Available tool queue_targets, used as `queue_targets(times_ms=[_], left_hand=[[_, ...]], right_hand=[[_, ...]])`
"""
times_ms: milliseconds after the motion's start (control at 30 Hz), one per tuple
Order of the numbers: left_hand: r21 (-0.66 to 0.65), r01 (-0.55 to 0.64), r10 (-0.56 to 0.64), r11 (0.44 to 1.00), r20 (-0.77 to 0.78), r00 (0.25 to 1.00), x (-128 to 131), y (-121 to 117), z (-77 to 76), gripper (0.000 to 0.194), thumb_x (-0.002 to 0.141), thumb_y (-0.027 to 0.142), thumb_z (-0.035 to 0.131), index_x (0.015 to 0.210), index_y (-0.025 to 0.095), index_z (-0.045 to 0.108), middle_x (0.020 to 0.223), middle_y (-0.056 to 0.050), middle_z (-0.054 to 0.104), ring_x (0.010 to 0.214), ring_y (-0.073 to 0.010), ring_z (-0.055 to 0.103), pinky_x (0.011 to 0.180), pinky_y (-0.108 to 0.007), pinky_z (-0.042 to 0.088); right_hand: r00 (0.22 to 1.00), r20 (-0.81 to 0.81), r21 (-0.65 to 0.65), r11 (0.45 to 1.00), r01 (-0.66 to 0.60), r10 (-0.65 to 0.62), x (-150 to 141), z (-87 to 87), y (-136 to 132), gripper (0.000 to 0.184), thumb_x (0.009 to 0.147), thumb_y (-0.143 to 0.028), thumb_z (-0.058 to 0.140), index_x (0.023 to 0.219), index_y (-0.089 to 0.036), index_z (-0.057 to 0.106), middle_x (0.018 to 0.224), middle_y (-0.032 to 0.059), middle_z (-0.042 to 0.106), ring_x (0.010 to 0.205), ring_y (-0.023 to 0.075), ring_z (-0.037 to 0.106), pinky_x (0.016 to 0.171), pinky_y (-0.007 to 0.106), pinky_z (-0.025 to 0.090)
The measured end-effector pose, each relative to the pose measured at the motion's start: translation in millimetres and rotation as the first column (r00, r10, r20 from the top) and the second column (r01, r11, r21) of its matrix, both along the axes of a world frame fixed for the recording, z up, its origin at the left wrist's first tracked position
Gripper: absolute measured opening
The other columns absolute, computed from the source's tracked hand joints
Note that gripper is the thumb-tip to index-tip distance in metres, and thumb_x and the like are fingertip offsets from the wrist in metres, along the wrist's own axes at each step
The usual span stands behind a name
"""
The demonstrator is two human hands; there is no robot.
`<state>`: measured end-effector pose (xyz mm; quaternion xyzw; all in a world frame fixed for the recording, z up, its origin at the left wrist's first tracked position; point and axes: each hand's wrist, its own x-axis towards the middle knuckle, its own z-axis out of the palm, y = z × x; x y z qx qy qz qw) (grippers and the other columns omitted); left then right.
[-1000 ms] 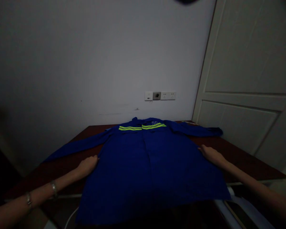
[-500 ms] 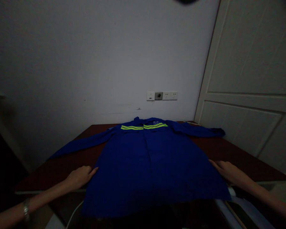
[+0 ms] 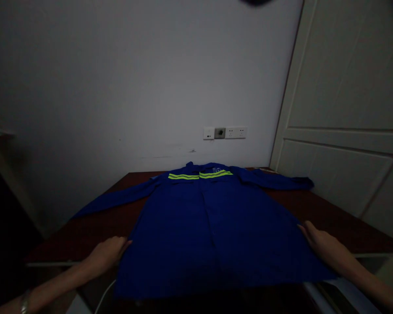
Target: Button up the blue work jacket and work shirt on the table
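Note:
A blue work jacket [image 3: 183,222] with yellow-green reflective stripes across the chest lies spread on a dark red-brown table [image 3: 94,229]. Its collar points toward the wall, both sleeves stretch out sideways, and the lower hem hangs over the near table edge. My left hand [image 3: 109,252] pinches the jacket's left side edge near the hem. On the opposite side edge, my right hand [image 3: 321,242] is closed on the cloth with the fingertips partly hidden. A bracelet [image 3: 24,303] circles my left wrist.
Behind the table stands a pale wall with a row of sockets [image 3: 225,133]. A white panelled door [image 3: 340,174] borders the table on the right. Below the near edge are a white cable [image 3: 104,296] at left and some pale flat items [image 3: 350,294] at right.
My right hand has shifted outward and slightly down, drawing the jacket's right lower side wider. My left hand sits a little lower. The whole view has shifted slightly.

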<state>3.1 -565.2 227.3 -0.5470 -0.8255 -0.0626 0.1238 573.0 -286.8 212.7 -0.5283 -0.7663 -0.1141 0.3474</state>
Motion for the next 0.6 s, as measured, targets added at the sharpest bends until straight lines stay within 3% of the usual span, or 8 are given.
queue_targets(times_ms=[200,300,367,433,500,600], left_hand=[[-0.033,0.025,-0.031,0.999,-0.193,0.981,4.9,-5.8,-5.4,0.04,0.09,0.025,0.024,0.096,0.011,0.061,0.086,-0.016,0.067,0.083,-0.0298,0.063,0.067,-0.041,0.047],[-0.056,0.024,-0.042,0.998,-0.347,0.937,8.8,-8.4,-1.4,0.033,0.084,0.013,0.033,0.104,0.009,0.059,0.083,-0.017,0.066,0.079,-0.0296,0.064,0.066,-0.04,0.048],[-0.05,0.048,-0.066,0.998,-0.447,0.892,17.7,-10.4,3.3,0.036,0.079,0.004,0.037,0.109,0.011,0.056,0.086,-0.017,0.065,0.077,-0.0282,0.064,0.065,-0.039,0.048],[-0.048,0.17,-0.169,0.984,-0.536,0.827,32.3,-11.0,6.4,0.038,0.078,0.001,0.037,0.108,0.014,0.056,0.093,-0.016,0.064,0.082,-0.0268,0.062,0.068,-0.038,0.049],[-0.087,0.371,-0.345,0.924,-0.605,0.718,50.2,-9.3,5.7,0.036,0.08,0.002,0.039,0.108,0.016,0.056,0.1,-0.015,0.063,0.092,-0.0261,0.06,0.074,-0.038,0.048],[-0.187,0.636,-0.588,0.749,-0.631,0.507,76.0,-3.8,-0.4,0.033,0.085,0.016,0.043,0.117,0.017,0.051,0.116,-0.014,0.057,0.106,-0.0265,0.053,0.086,-0.041,0.043]], right_hand=[[0.999,0.04,0.006,1.0,-0.008,0.007,8.0,-5.8,4.7,0.032,0.087,-0.043,0.026,0.077,-0.02,0.047,0.058,0.0071,0.062,0.052,0.0233,0.061,0.049,0.029,0.039],[0.99,0.114,0.03,0.996,0.078,-0.081,1.6,1.1,-6.7,0.034,0.087,-0.045,0.027,0.082,-0.019,0.049,0.058,0.0071,0.061,0.052,0.0244,0.061,0.048,0.03,0.039],[0.973,0.171,0.108,0.985,0.136,-0.153,-9.6,10.3,-20.5,0.034,0.087,-0.045,0.029,0.086,-0.018,0.049,0.064,0.0084,0.062,0.054,0.0253,0.061,0.048,0.032,0.041],[0.964,0.222,0.251,0.964,0.09,-0.148,-28.0,20.6,-37.9,0.031,0.087,-0.041,0.03,0.088,-0.017,0.051,0.079,0.0113,0.063,0.065,0.0255,0.062,0.053,0.034,0.044],[0.954,0.289,0.379,0.924,-0.045,-0.072,-52.9,28.3,-57.0,0.028,0.088,-0.032,0.03,0.09,-0.017,0.053,0.089,0.013,0.061,0.079,0.0256,0.06,0.061,0.035,0.047],[0.879,0.453,0.353,0.875,-0.331,0.149,-94.9,30.9,-84.6,0.026,0.087,-0.025,0.034,0.098,-0.017,0.056,0.099,0.0134,0.059,0.091,0.0236,0.057,0.077,0.038,0.046]])
